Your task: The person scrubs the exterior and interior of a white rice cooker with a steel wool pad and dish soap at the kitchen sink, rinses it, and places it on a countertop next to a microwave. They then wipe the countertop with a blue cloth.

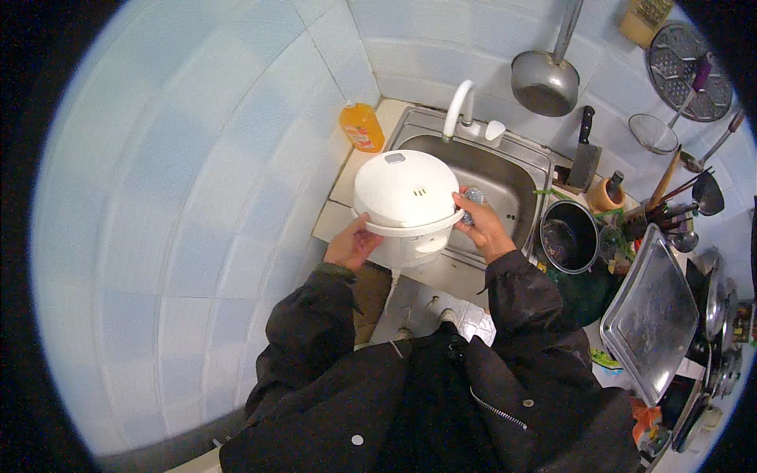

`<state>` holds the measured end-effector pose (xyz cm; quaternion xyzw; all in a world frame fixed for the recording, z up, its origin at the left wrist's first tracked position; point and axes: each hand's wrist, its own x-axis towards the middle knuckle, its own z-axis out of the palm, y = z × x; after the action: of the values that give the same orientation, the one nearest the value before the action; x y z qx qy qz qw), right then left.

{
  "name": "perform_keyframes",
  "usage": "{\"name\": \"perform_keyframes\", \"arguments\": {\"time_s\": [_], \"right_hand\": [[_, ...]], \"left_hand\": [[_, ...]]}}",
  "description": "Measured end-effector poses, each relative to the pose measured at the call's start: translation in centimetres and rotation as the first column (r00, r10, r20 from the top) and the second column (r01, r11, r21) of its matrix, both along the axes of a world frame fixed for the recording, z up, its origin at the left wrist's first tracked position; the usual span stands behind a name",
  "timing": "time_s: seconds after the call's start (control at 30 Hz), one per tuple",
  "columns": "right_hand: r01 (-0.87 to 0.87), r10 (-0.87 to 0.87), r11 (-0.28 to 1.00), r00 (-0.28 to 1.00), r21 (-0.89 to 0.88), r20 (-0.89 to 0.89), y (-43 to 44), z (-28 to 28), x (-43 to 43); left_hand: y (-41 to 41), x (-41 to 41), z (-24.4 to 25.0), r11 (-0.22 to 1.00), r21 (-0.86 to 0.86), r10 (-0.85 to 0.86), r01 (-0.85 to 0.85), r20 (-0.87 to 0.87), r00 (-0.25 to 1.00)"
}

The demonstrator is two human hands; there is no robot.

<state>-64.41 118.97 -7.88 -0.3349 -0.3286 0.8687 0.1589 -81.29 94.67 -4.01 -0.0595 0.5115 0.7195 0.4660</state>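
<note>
A white rice cooker with a domed lid is lifted in front of me, over the sink's near left corner. My left hand grips its near left side under the rim. On the right side, my right hand clasps the rim, thumb on the edge. Beside those right fingers shows a shiny steel wool scrubber; whether the hand touches it is unclear. The cooker's lid is closed, so its inside is hidden. From its underside a pale cord hangs toward the floor.
The steel sink has a white faucet. Left of it stands an orange liquid bottle. To the right are a dark pot, a cleaver and a leaning metal tray. A ladle hangs above; tiled wall bounds the left.
</note>
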Motion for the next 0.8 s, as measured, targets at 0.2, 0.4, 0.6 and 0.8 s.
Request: {"name": "perform_keyframes", "arguments": {"time_s": [0.2, 0.4, 0.6, 0.8], "right_hand": [[0.102, -0.124, 0.977, 0.986, -0.187, -0.110, -3.4, -0.7, 0.5], [0.074, -0.244, 0.797, 0.947, -0.599, -0.208, -8.8, -3.8, 0.0], [-0.045, -0.198, 0.704, 0.946, -0.709, -0.257, -11.5, -6.8, -0.6], [-0.046, -0.212, 0.473, 0.963, -0.880, -0.164, -11.5, -9.4, -1.7]], "left_hand": [[0.5, -1.8, 3.7, 0.998, -0.056, -0.016, 0.007, -0.166, 0.986], [1.9, -4.0, 8.7, 0.941, -0.330, -0.175, 0.078, -0.273, 0.946], [3.7, -4.4, 9.6, 0.857, -0.507, -0.293, 0.091, -0.334, 0.896], [7.9, -5.7, 8.5, 0.821, -0.568, -0.364, 0.066, -0.431, 0.826]]}}
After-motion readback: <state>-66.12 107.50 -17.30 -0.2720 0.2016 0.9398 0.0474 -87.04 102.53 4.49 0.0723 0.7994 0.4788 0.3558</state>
